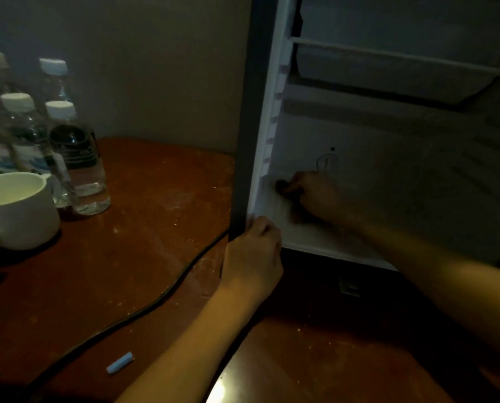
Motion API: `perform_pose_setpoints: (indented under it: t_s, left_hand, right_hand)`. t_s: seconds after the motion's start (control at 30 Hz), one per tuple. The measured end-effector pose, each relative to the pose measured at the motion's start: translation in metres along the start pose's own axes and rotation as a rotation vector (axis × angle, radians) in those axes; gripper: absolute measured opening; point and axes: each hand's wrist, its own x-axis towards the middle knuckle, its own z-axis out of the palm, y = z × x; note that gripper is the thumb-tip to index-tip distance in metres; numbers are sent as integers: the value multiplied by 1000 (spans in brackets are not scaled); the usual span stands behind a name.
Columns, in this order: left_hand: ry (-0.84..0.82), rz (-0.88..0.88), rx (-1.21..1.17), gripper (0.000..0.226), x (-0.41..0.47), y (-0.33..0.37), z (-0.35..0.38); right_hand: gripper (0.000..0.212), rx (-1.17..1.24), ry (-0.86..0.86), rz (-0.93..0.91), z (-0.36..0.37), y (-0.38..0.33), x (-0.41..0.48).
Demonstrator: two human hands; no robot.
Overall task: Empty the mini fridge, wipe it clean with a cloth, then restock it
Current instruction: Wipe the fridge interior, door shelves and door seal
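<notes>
The mini fridge (417, 146) stands open on a brown table, its inside white and dim, with a wire shelf (388, 55) across the top. My left hand (253, 254) grips the lower left front edge of the fridge frame (243, 141). My right hand (309, 196) reaches inside and rests low on the fridge floor near the left wall. Its fingers curl round a small dark thing (281, 187); the dim light hides whether it is a cloth. Several water bottles (77, 158) with white caps stand on the table at the far left.
A white mug (16, 210) sits in front of the bottles at the left edge. A black cable (155, 301) runs across the brown table (144, 228) from the fridge's corner toward me. A small pale blue cylinder (120, 362) lies near the front.
</notes>
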Motion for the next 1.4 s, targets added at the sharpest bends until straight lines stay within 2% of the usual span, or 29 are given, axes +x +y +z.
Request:
perform_pose_setpoints:
  t_s: [0.07, 0.17, 0.33, 0.4, 0.53, 0.63, 0.7, 0.8, 1.0, 1.13, 1.27, 1.4]
  left_hand:
    - [-1, -9, -2, 10, 1, 1, 0]
    - [14, -11, -25, 11, 2, 1, -1]
    - [-13, -24, -36, 10, 1, 2, -4]
    - [-39, -60, -31, 8, 0, 3, -5]
    - [-53, -36, -57, 19, 0, 4, -5]
    - [-87, -86, -33, 46, 2, 7, -5]
    - [-121, -114, -22, 52, 3, 7, -6]
    - [-128, -102, -40, 47, 3, 8, -6]
    - [-55, -136, -29, 31, 4, 14, -14]
    - [-49, -156, 1, 23, 4, 13, -14]
    - [-99, -138, 13, 24, 5, 11, -11]
    - [-136, -102, 20, 34, 3, 16, -12]
  right_hand:
    - [30, -69, -24, 82, 3, 5, 27]
    - [36, -117, -9, 58, 0, -2, 21]
    - [45, -59, 8, -271, -7, -24, -91]
    - [48, -13, -4, -349, -14, -21, -113]
    - [53, 1, -40, -236, -13, -1, -64]
    - [45, 3, -31, -27, -5, 19, -5]
    - [38, -49, -6, 30, 1, 24, 16]
    - [41, -119, 29, -22, 0, 8, -1]
    - [50, -103, 36, -319, -19, -25, -124]
    - [52, -95, -61, -206, -19, -21, -81]
    - [48, -47, -30, -50, -1, 5, -6]
    - [47, -65, -2, -48, -4, -5, -22]
